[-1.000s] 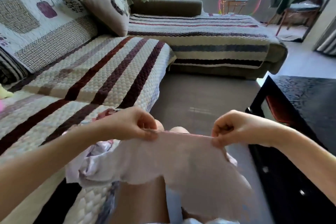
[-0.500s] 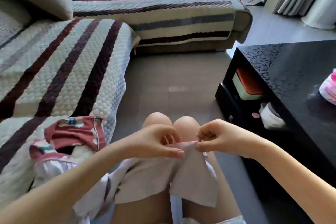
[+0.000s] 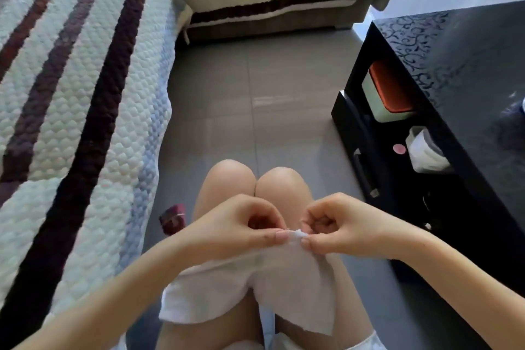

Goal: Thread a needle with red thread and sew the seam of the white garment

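1. Two hands hold the work: our left hand [image 3: 238,229] and right hand [image 3: 343,226] each pinch the top edge of the white garment [image 3: 255,293], thumbs almost touching.
2. One garment hangs from our fingers over our lap, its pinched edge running left to right, equally near both hands.
3. We see no needle or red thread.

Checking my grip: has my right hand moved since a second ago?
Yes. The right hand came inward, from beyond the right knee to above that thigh, now pinching the white garment close beside the left hand.
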